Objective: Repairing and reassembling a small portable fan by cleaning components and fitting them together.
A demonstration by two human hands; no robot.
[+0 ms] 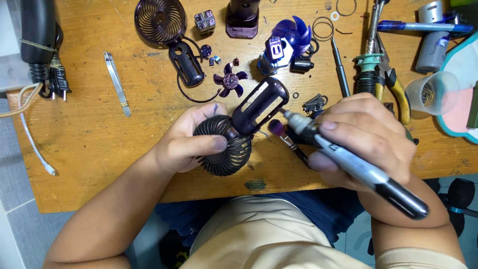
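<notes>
My left hand (191, 142) grips a dark purple handheld fan housing (234, 137), thumb across its round ribbed grille, the hollow handle pointing up and right. My right hand (366, 139) holds a grey and black pen-shaped tool (348, 162) with its tip touching the handle's end. A small purple-tipped brush (284, 134) lies on the wooden table (89, 134) just below the tip.
Loose fan parts lie behind: a second grille with handle (162, 22), a purple blade (230, 80), a blue blade (294, 35), a motor base (242, 17). Tweezers (117, 82) rest at left, pliers (393, 87), a plastic cup (433, 92) at right, black plug (55, 79) far left.
</notes>
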